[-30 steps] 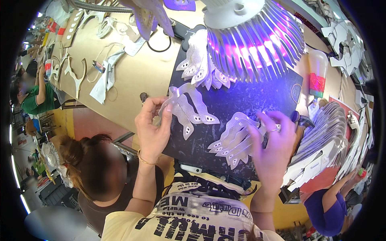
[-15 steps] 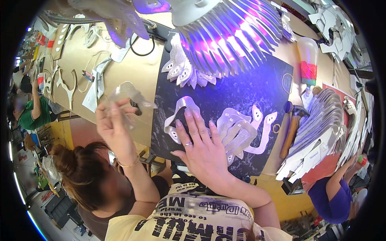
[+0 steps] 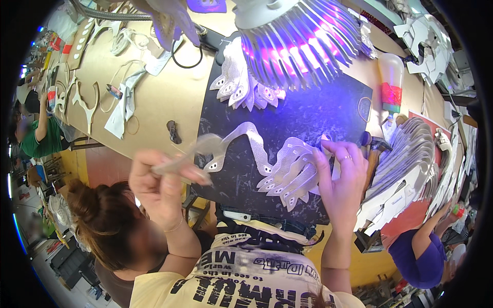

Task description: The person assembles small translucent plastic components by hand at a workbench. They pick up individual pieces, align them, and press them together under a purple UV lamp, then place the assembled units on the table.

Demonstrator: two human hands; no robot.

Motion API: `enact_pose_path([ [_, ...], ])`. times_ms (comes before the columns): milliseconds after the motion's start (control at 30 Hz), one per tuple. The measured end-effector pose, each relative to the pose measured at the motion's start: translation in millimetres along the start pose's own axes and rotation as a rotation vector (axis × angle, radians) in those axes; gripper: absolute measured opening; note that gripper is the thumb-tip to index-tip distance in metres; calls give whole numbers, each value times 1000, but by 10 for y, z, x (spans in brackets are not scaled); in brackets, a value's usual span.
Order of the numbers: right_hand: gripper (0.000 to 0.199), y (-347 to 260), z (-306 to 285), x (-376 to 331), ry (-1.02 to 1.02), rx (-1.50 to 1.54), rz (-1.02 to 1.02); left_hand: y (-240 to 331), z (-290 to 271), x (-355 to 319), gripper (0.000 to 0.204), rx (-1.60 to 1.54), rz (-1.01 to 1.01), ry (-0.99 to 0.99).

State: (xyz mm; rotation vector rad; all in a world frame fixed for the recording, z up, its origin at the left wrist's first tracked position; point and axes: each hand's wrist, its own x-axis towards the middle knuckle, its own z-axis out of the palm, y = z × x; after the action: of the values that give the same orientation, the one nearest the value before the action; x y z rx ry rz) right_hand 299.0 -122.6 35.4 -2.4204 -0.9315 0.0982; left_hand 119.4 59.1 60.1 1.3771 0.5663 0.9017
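Note:
My left hand (image 3: 160, 186) pinches a thin silvery cut piece (image 3: 186, 160) and holds it in the air at the left edge of the dark work mat (image 3: 328, 110). My right hand (image 3: 341, 177) rests on a fanned stack of silvery cut pieces (image 3: 290, 174) lying on the mat, fingers spread over its right side. One long curved silvery piece (image 3: 246, 138) lies flat on the mat between both hands.
A finned lamp with purple light (image 3: 298, 41) hangs over the mat. More silvery pieces (image 3: 239, 84) lie under it. A hammer (image 3: 374, 154), a bottle (image 3: 391, 82) and a large fan of white pieces (image 3: 411, 159) sit at the right. Other people sit at lower left and right.
My left hand came back toward the mat with the thin piece. My right hand shifted right from the mat's middle onto the fanned stack. The view tilted slightly.

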Motion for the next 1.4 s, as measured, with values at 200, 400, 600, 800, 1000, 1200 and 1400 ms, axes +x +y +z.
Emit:
enact_pose_path([
  [200,13,18,44,55,-215,14,39,50,264,-19,27,61,-301,-331],
  [400,7,141,-50,44,25,346,-112,-206,509,31,24,185,-207,-260],
  [600,17,115,-298,-24,286,134,-498,-238,675,71,25,152,-72,-252],
  [800,16,-170,-582,-186,191,134,-328,-100,896,-46,25,-19,-130,-495],
  [1000,15,-52,-665,-154,81,423,-245,-157,916,-79,26,-105,-168,-666],
  [1200,5,94,-479,-215,-41,720,-42,-122,916,-193,32,-251,-197,-670],
  [1400,28,77,-558,-289,-57,877,141,-140,914,-273,30,-172,-380,-702],
])
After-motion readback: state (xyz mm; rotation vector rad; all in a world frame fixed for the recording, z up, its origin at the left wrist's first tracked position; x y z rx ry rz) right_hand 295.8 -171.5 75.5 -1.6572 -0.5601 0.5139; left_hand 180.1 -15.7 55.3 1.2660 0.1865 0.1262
